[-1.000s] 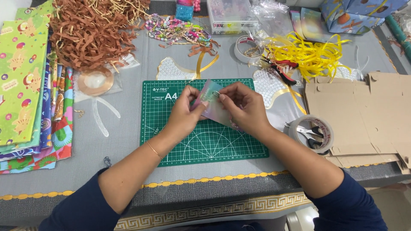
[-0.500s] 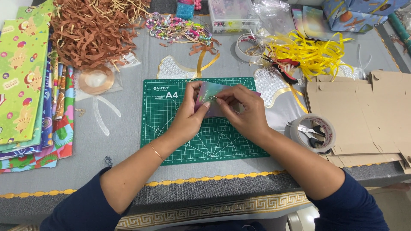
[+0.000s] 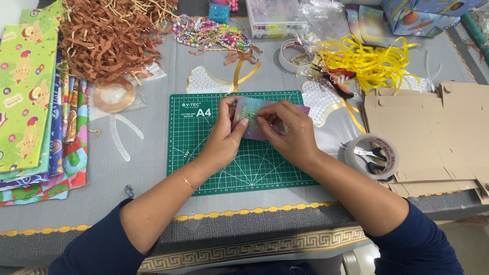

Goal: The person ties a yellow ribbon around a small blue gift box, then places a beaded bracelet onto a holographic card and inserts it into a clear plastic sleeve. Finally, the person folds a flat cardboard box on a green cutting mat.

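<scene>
Both my hands meet over a green cutting mat (image 3: pixel 204 153) in the middle of the table. My left hand (image 3: pixel 226 135) pinches the left edge of a small shiny iridescent card (image 3: pixel 252 109). My right hand (image 3: pixel 288 130) grips the same card from the right, thumb and forefinger closed on a small metal ring at its upper edge. The card is held slightly above the mat, and my fingers hide most of it.
Patterned wrapping paper (image 3: pixel 25 91) lies at the left, with brown shredded paper (image 3: pixel 107 35) and a copper tape roll (image 3: pixel 114 95) beside it. Beads (image 3: pixel 209 33), yellow ribbon (image 3: pixel 372 61) and red pliers (image 3: pixel 336 76) lie behind. Flat cardboard (image 3: pixel 433 127) and a tape roll holding scissors (image 3: pixel 372 155) are right.
Both hands with the card have shifted slightly on the mat, and the fingers have re-gripped it near the top edge. Nothing else on the table has moved.
</scene>
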